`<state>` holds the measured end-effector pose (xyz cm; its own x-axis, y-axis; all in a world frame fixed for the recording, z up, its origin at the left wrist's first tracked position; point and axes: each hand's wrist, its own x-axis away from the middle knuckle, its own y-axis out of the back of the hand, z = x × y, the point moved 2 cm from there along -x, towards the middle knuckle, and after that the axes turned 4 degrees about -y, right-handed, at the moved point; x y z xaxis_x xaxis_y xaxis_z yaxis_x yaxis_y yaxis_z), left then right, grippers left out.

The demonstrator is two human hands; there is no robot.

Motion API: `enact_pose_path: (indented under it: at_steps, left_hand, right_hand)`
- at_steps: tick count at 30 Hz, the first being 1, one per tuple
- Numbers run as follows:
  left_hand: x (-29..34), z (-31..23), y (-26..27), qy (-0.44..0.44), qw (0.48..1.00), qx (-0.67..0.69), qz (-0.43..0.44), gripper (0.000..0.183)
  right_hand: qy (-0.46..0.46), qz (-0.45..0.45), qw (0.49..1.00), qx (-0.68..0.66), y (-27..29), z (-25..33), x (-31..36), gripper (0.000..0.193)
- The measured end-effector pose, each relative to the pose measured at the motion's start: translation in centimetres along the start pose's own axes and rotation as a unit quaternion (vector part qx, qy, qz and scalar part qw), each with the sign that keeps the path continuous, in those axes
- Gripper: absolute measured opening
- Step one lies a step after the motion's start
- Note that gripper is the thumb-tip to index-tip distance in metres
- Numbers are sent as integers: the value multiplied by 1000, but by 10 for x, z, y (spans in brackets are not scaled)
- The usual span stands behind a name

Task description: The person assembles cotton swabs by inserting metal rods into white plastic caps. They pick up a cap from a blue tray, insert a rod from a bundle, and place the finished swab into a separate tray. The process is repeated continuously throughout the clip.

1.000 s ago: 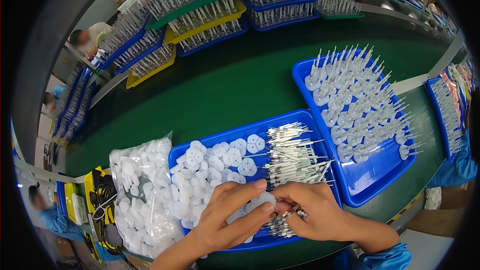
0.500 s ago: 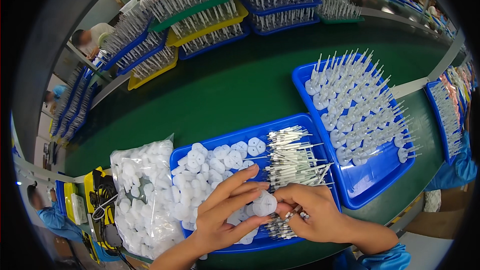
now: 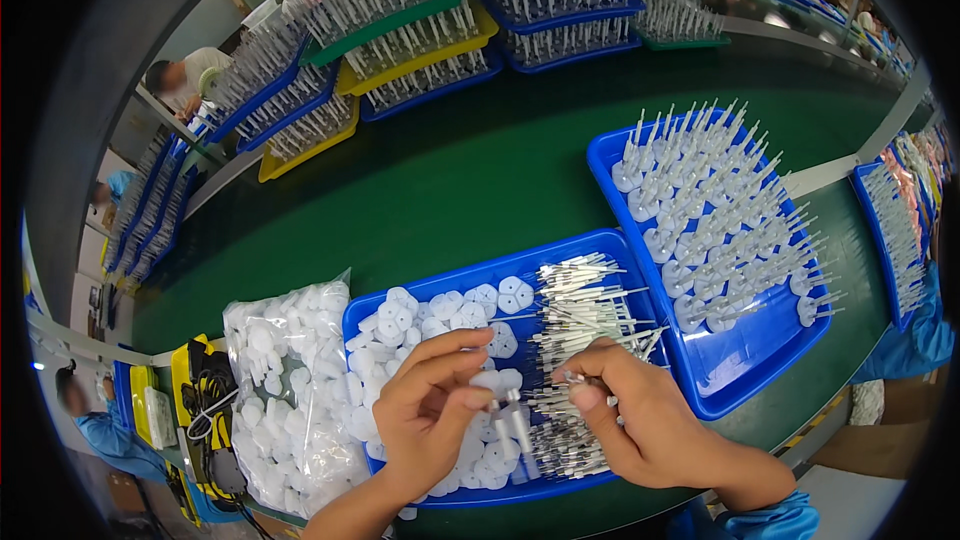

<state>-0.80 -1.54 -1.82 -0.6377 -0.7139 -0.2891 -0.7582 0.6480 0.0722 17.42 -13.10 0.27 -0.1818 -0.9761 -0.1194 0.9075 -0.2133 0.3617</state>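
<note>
My left hand (image 3: 430, 405) is over the blue tray (image 3: 590, 240), its thumb and fingers closed about a white plastic disc with a thin rod (image 3: 517, 427). That piece is smeared by motion, so how disc and rod meet cannot be made out. To its right, my right hand (image 3: 640, 410) pinches a thin white rod (image 3: 572, 377) with a metallic end between thumb and forefinger; other rod ends show by its curled fingers. Under my left hand lie loose white slotted discs (image 3: 470, 315). A heap of thin white rods (image 3: 575, 315) fills the tray's right side, partly behind my right hand.
A second blue tray (image 3: 735, 365) at the right holds rows of discs with upright rods (image 3: 710, 210). A clear bag of white discs (image 3: 290, 390) stands left. Stacked trays (image 3: 420, 35) of similar pieces line the green table's (image 3: 450, 170) far side. Other people (image 3: 110, 430) sit beyond.
My hands have moved apart. The disc that faced upward between them has tipped, and a blurred rod now shows beside my left thumb. My right hand has drawn slightly right.
</note>
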Motion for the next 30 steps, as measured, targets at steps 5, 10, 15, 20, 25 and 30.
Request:
enact_pose_path:
  at_steps: [5,10,15,20,25,30]
  left_hand:
    - [-8,-3,-3,136,990,22,14,24]
    - [-5,6,-5,145,986,72,41,19]
    - [-2,11,-2,148,978,133,65,16]
    - [-2,8,-5,123,979,157,31,21]
    - [0,-10,-2,134,988,-43,57,33]
    - [3,-8,-5,88,987,-54,120,27]
  right_hand:
    - [49,23,996,65,2,-5,-3,30]
    - [0,-11,1000,-7,-4,-12,2,22]
    - [17,-5,999,47,0,-8,-2,18]
    - [51,-24,998,37,3,-5,-3,15]
    - [51,-32,998,22,5,-3,-2,17]
    - [99,10,995,13,1,-5,1,25]
